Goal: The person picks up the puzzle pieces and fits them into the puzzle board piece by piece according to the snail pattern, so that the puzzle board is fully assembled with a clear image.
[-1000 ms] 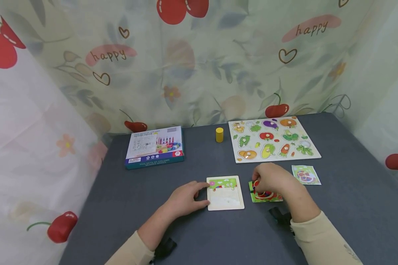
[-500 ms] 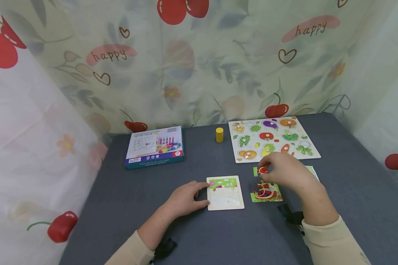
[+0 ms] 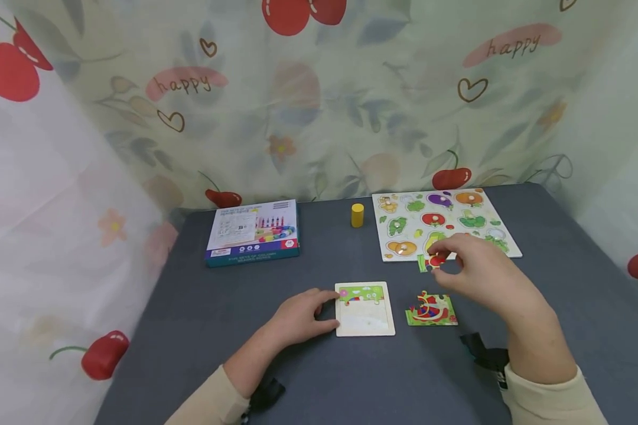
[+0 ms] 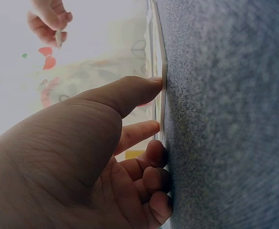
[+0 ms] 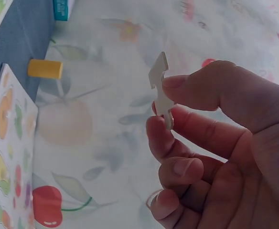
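Observation:
My right hand (image 3: 486, 274) pinches a jigsaw piece (image 5: 162, 93) between thumb and fingers, raised above the table; its pale back shows in the right wrist view and its green and red print (image 3: 424, 263) in the head view. My left hand (image 3: 300, 319) touches the left edge of a square puzzle tray (image 3: 365, 332) with thumb and index fingertip, the other fingers curled in the left wrist view. A joined strip of green pieces (image 3: 369, 292) lies along the tray's top. Right of the tray lies a stack of green and red jigsaw pieces (image 3: 433, 313).
A white vegetable peg puzzle board (image 3: 420, 224) lies at the back right, partly behind my right hand. A yellow cylinder (image 3: 357, 215) stands left of it. A flat toy box (image 3: 253, 233) rests at the back left. A patterned curtain (image 3: 319, 136) hangs behind the dark table (image 3: 308, 378).
My right hand has lifted a jigsaw piece off the stack, moving up and away from it toward the vegetable board. The left hand stays at the tray. The head view has shifted slightly.

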The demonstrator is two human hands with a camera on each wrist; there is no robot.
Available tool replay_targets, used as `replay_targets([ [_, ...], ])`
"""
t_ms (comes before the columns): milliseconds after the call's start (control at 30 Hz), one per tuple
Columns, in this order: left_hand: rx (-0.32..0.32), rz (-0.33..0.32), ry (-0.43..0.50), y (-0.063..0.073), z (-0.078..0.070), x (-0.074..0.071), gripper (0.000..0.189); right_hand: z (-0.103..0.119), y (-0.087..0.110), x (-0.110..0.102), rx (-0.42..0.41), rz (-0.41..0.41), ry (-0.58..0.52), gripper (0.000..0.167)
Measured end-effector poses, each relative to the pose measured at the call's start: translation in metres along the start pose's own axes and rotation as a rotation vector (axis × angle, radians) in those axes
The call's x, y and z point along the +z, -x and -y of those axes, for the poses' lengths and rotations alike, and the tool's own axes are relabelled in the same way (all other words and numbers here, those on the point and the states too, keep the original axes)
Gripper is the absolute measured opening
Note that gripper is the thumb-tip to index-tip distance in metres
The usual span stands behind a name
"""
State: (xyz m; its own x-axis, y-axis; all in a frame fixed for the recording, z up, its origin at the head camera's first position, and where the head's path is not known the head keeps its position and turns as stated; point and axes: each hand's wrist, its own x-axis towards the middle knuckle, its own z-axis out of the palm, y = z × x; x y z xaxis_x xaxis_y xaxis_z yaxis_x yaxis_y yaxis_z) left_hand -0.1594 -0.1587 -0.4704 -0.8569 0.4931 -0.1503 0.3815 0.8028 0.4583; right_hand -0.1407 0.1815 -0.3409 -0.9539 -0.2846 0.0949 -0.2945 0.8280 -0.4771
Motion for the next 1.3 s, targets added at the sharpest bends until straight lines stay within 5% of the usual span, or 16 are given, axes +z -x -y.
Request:
replay_targets([
  [233, 0.003, 0.004, 0.013, 0.002, -0.001, 0.0, 0.058, 0.006, 0.011, -0.009, -0.083, -0.096, 0.003, 0.031],
  [467, 0.003, -0.008, 0.022, 0.001, -0.001, 0.0, 0.058, 0.019, 0.014, -0.01, -0.305, -0.332, -0.015, 0.034],
  [633, 0.003, -0.002, 0.016, 0.0, -0.002, -0.001, 0.058, 0.026, 0.013, -0.007, -0.374, -0.434, -0.065, 0.037],
  [1000, 0.008, -0.003, 0.004, -0.002, -0.001, 0.001, 0.058, 0.048, 0.006, 0.017, -0.428, -0.358, -0.203, 0.038],
  [1300, -0.012, 0.0, 0.016, -0.003, 0.0, 0.001, 0.058, 0.056, -0.012, 0.047, -0.395, -0.167, -0.28, 0.03],
])
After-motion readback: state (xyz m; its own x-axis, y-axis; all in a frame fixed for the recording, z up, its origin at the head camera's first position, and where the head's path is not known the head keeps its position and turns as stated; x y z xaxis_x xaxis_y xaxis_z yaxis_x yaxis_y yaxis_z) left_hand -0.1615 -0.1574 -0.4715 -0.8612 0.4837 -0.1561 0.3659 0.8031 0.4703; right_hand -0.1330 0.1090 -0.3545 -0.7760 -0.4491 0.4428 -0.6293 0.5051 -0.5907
